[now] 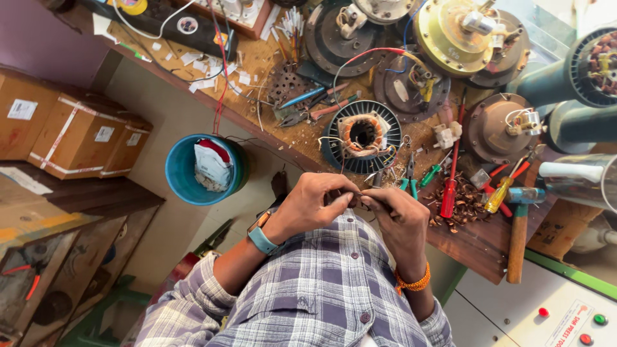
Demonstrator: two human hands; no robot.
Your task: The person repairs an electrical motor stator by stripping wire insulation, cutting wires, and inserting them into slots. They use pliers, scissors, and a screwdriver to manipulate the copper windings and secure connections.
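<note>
Both hands meet just in front of the checked shirt, a little below the wound stator (362, 136) that lies on the counter (475, 247). The left hand (308, 207) is closed, thumb and fingers pinched on a thin wire end (360, 196); the right hand (400, 218) is closed on the same wire from the other side, so the short stretch between them is kept taut and close to the eyes, a grip that suits fine work. Loose leads trail from the stator's copper winding down toward the hands, which seems to be why it sits at the counter's near edge.

Right of the stator lie a red-handled screwdriver (452, 177), green-handled cutters (409, 180) and a hammer (518, 234), with a heap of copper scraps beside them. Beyond the stator stand several round motor housings. Left of the stator and below the counter edge, a blue bucket (183, 173) stands on the floor, and taped cardboard boxes (77, 135) sit on a shelf farther left.
</note>
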